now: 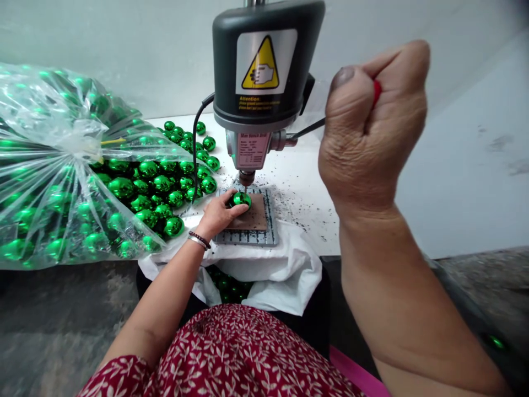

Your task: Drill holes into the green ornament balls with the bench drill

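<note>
Under the bit of a small bench drill (pixel 266 66), my left hand (pixel 219 212) grips a shiny green ball (pixel 242 200) between thumb and fingers. The ball rests on a brown board (pixel 258 215) laid on the drill's grey slotted base (pixel 270 237). The thin bit comes down at the top of the ball; whether it touches cannot be made out. Raised at the right, my right hand (pixel 372 127) is closed round the drill's lever (pixel 309 128), with a bit of its red knob showing between the fingers.
A clear plastic bag (pixel 78 149) full of green balls covers the left side, with loose balls (pixel 173 226) beside it on the white table (pixel 309 204). Dark shavings lie round the base. A white cloth sack (pixel 285 270) with green balls inside hangs open at my lap.
</note>
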`<state>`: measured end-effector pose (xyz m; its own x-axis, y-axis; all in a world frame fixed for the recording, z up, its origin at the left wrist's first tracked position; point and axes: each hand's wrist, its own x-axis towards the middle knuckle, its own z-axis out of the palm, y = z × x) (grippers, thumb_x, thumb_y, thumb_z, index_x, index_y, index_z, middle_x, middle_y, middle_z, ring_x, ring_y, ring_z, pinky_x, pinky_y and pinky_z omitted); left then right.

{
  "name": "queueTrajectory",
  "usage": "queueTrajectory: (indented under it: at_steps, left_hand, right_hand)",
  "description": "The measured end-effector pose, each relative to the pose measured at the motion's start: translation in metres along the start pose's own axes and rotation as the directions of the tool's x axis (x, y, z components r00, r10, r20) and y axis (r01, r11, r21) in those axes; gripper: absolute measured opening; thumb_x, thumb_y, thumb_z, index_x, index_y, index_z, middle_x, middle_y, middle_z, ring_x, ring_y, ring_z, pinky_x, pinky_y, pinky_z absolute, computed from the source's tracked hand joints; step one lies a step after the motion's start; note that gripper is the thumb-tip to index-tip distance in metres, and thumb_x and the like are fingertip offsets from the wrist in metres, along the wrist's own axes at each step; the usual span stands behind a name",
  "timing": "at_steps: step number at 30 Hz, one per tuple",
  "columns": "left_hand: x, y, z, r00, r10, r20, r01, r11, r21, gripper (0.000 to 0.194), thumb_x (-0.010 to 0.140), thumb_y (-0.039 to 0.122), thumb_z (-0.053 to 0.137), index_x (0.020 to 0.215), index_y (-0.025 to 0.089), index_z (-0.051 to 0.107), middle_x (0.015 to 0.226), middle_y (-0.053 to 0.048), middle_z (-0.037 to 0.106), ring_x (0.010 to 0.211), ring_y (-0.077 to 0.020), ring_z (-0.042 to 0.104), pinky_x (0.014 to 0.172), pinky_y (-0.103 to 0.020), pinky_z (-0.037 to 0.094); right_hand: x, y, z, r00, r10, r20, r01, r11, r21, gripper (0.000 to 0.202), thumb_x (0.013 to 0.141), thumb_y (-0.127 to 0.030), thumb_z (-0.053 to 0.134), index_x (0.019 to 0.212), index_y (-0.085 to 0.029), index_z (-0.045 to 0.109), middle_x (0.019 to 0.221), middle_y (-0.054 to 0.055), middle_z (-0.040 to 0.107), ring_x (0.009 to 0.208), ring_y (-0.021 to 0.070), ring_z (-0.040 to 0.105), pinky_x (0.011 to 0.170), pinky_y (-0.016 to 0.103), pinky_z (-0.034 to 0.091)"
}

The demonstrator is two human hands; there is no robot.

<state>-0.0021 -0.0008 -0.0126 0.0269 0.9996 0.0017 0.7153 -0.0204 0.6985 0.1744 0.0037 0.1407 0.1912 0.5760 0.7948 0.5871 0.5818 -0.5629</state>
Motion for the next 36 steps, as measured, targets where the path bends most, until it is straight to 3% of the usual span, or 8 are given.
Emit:
queueTrajectory:
  at_steps: [5, 15, 26, 36]
  left_hand:
    - [-0.009, 0.001, 0.011, 0.996, 0.067, -0.059, -0.053, 0.978, 0.204, 0.053, 0.079, 0.045, 0.07, 0.128, 0.029, 0.061, 0.11, -0.005, 0.072, 0.113, -0.0293, 0.057, 0.105, -0.047, 0.031]
    - [-0.01, -0.007, 0.025, 0.989, 0.058, -0.139, -0.037, 0.988, 0.149, 0.053, 0.079, 0.049, 0.07, 0.128, 0.029, 0.062, 0.099, -0.005, 0.07, 0.102, -0.0273, 0.058, 0.093, -0.041, 0.041]
    - [-0.011, -0.007, 0.027, 0.988, 0.055, -0.145, -0.037, 0.991, 0.127, 0.05, 0.079, 0.048, 0.071, 0.125, 0.031, 0.062, 0.096, -0.004, 0.068, 0.101, -0.0263, 0.057, 0.09, -0.039, 0.04]
    - [-0.013, -0.007, 0.028, 0.988, 0.043, -0.148, -0.029, 0.995, 0.092, 0.048, 0.079, 0.047, 0.07, 0.124, 0.032, 0.062, 0.098, -0.003, 0.068, 0.102, -0.0253, 0.056, 0.092, -0.038, 0.039]
  right_hand:
    - [0.0, 0.002, 0.0, 1.0, -0.018, -0.017, 0.018, 1.0, -0.003, 0.02, 0.09, -0.025, 0.043, 0.076, -0.019, 0.03, 0.069, -0.003, 0.034, 0.063, 0.0025, 0.032, 0.065, 0.016, 0.034]
    - [-0.015, 0.007, -0.004, 0.996, -0.078, -0.037, 0.075, 0.993, -0.093, 0.019, 0.088, -0.032, 0.042, 0.078, -0.016, 0.038, 0.067, -0.004, 0.037, 0.059, 0.0008, 0.036, 0.058, 0.016, 0.033]
    - [-0.039, 0.021, -0.01, 0.99, -0.134, -0.051, 0.119, 0.966, -0.227, 0.019, 0.083, -0.031, 0.049, 0.078, -0.013, 0.049, 0.063, -0.005, 0.045, 0.059, 0.0001, 0.041, 0.058, 0.015, 0.033]
    - [-0.053, 0.028, -0.006, 0.97, -0.205, -0.13, 0.174, 0.961, -0.217, 0.015, 0.082, -0.028, 0.051, 0.075, -0.015, 0.05, 0.061, -0.004, 0.049, 0.054, 0.0009, 0.044, 0.053, 0.015, 0.036]
